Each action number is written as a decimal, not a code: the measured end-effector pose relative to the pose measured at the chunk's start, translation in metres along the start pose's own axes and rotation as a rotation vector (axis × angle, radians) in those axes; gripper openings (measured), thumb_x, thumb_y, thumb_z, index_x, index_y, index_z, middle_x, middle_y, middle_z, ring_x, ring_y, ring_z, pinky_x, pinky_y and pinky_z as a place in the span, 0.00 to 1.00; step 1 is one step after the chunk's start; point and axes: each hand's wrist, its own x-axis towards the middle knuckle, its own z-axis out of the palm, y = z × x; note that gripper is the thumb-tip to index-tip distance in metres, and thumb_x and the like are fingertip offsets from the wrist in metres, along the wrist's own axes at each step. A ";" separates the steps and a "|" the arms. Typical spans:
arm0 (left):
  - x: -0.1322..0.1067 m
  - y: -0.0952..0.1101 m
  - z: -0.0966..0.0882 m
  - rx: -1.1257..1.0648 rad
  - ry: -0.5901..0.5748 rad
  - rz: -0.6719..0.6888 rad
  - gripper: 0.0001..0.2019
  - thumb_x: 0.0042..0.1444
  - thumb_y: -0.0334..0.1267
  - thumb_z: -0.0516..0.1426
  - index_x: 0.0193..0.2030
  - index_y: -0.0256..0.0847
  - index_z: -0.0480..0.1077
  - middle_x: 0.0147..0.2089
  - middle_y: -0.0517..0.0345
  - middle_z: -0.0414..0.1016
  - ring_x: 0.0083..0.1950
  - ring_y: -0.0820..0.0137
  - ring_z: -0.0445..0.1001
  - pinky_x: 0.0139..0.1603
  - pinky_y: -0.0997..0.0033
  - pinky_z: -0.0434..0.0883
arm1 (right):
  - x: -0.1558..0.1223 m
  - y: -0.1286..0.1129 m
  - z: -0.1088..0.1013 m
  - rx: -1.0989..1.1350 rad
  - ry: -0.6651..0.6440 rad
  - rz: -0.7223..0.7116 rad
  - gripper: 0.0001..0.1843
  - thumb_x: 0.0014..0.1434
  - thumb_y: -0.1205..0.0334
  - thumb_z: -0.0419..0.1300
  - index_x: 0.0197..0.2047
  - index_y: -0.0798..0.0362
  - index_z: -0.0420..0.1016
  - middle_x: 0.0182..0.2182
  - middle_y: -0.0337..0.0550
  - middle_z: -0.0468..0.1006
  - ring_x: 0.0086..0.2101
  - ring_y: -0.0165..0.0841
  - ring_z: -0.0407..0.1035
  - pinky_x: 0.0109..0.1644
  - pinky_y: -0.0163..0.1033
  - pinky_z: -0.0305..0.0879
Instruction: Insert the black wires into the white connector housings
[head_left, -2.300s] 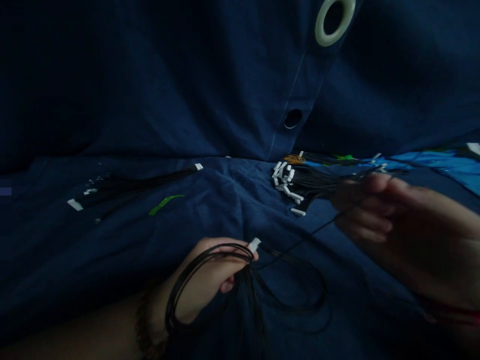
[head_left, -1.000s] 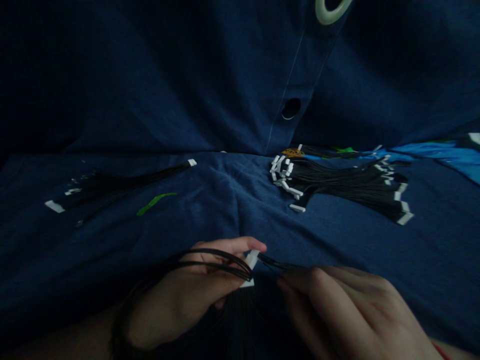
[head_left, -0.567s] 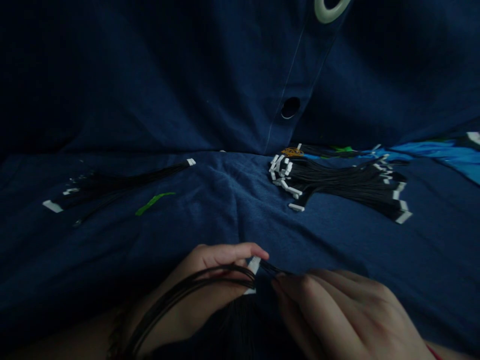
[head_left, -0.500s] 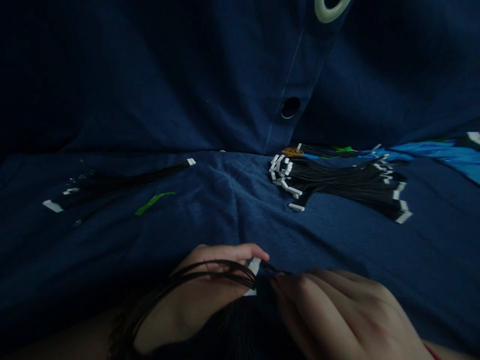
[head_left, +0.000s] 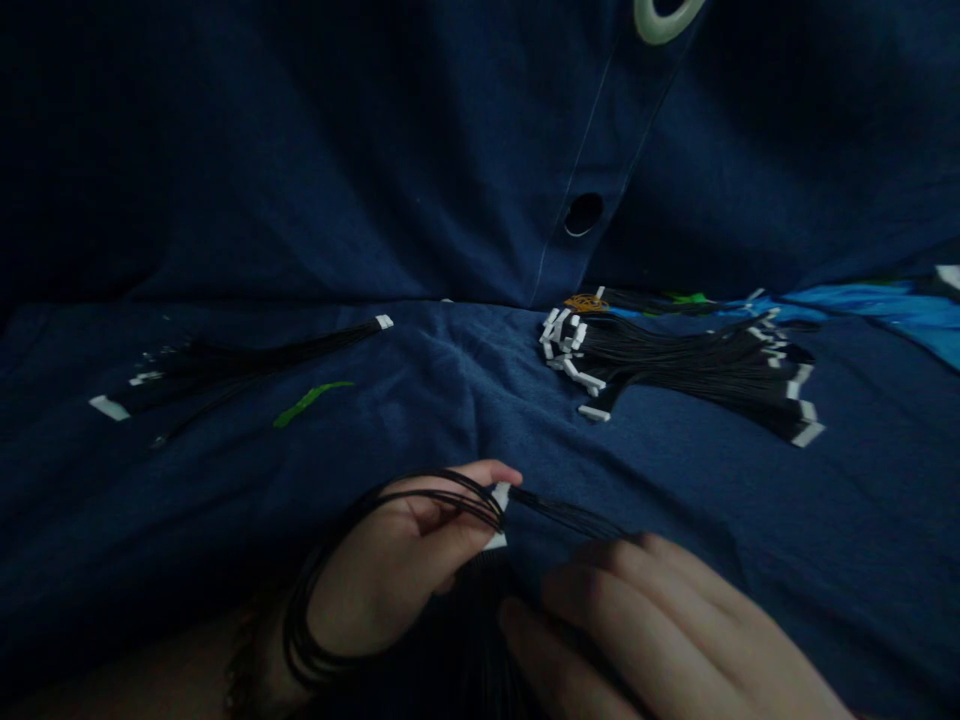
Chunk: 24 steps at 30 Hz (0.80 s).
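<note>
My left hand [head_left: 397, 560] is shut on a loop of thin black wires [head_left: 450, 495], pinching their white connector ends [head_left: 499, 510] between thumb and fingers. More of the coiled wire wraps around behind the wrist. A short run of black wires [head_left: 570, 515] sticks out to the right of the connectors. My right hand [head_left: 637, 635] lies just below that run, fingers loosely apart and holding nothing. A large bundle of black wires [head_left: 690, 365] with white connectors at both ends lies on the cloth ahead, and a smaller one [head_left: 255, 362] lies to the left.
Everything lies on a rumpled navy cloth [head_left: 420, 400] with a buttonhole [head_left: 583, 213] and a pale ring grommet [head_left: 664, 15] behind. A green strip [head_left: 304, 403], an orange coil [head_left: 585, 302] and a bright blue cloth [head_left: 877, 308] lie around the bundles.
My right hand has let go of the wires and moved down and right. My left hand has risen slightly, with the wire loop now swung around its wrist.
</note>
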 end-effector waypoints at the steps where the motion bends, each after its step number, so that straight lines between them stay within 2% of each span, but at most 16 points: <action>1: 0.000 0.001 0.000 0.013 -0.020 0.017 0.09 0.52 0.37 0.56 0.39 0.46 0.75 0.47 0.65 0.74 0.48 0.69 0.70 0.46 0.80 0.65 | 0.001 -0.003 0.003 0.030 -0.031 -0.015 0.17 0.62 0.70 0.43 0.31 0.50 0.72 0.22 0.36 0.73 0.23 0.30 0.65 0.27 0.39 0.57; 4: 0.001 0.004 0.001 0.025 -0.052 0.025 0.11 0.53 0.37 0.55 0.43 0.46 0.73 0.45 0.63 0.76 0.46 0.70 0.71 0.45 0.78 0.66 | 0.002 -0.007 0.008 0.075 -0.111 0.019 0.24 0.64 0.72 0.37 0.34 0.51 0.74 0.27 0.36 0.76 0.29 0.31 0.68 0.34 0.40 0.58; 8: 0.001 0.007 0.001 0.022 -0.065 -0.001 0.13 0.53 0.39 0.55 0.45 0.43 0.71 0.40 0.60 0.77 0.42 0.68 0.72 0.40 0.76 0.67 | -0.001 0.004 0.010 0.214 -0.052 -0.025 0.18 0.63 0.72 0.44 0.35 0.54 0.75 0.28 0.38 0.77 0.30 0.31 0.68 0.33 0.39 0.57; 10: 0.000 0.008 0.002 0.039 -0.049 -0.023 0.14 0.52 0.39 0.55 0.45 0.42 0.71 0.38 0.58 0.76 0.36 0.69 0.72 0.34 0.76 0.67 | -0.001 0.016 0.011 0.367 -0.099 -0.091 0.16 0.62 0.71 0.46 0.34 0.56 0.75 0.27 0.39 0.77 0.28 0.30 0.68 0.30 0.39 0.56; 13: -0.001 0.010 0.004 0.047 -0.039 -0.074 0.15 0.50 0.38 0.54 0.46 0.42 0.70 0.31 0.61 0.73 0.24 0.74 0.64 0.24 0.77 0.62 | 0.001 0.032 0.015 0.543 -0.195 -0.182 0.15 0.61 0.70 0.46 0.35 0.57 0.74 0.27 0.41 0.76 0.28 0.30 0.67 0.29 0.38 0.56; 17: -0.001 0.013 0.006 0.012 -0.056 -0.132 0.15 0.50 0.35 0.53 0.46 0.43 0.69 0.22 0.66 0.64 0.21 0.76 0.57 0.21 0.78 0.58 | 0.001 0.037 0.019 0.568 -0.147 -0.222 0.14 0.61 0.71 0.46 0.37 0.60 0.73 0.29 0.43 0.76 0.29 0.30 0.67 0.29 0.38 0.57; 19: -0.001 0.013 0.006 0.006 -0.065 -0.122 0.15 0.50 0.36 0.53 0.45 0.42 0.70 0.22 0.66 0.63 0.22 0.75 0.57 0.21 0.78 0.58 | 0.000 0.035 0.019 0.552 -0.144 -0.226 0.14 0.61 0.71 0.45 0.35 0.59 0.72 0.28 0.43 0.75 0.29 0.30 0.67 0.30 0.38 0.57; 21: 0.000 0.011 0.005 0.013 -0.067 -0.088 0.14 0.50 0.38 0.54 0.45 0.42 0.70 0.24 0.64 0.66 0.22 0.76 0.58 0.21 0.78 0.58 | -0.001 0.032 0.017 0.565 -0.137 -0.235 0.18 0.63 0.67 0.42 0.30 0.57 0.71 0.26 0.41 0.74 0.30 0.31 0.67 0.32 0.38 0.58; 24: 0.001 0.006 0.004 0.003 -0.045 -0.075 0.15 0.52 0.40 0.53 0.47 0.42 0.69 0.28 0.63 0.68 0.21 0.78 0.56 0.21 0.78 0.56 | -0.003 0.033 0.011 0.719 -0.095 -0.283 0.26 0.65 0.59 0.33 0.25 0.54 0.66 0.25 0.38 0.72 0.33 0.30 0.68 0.37 0.39 0.60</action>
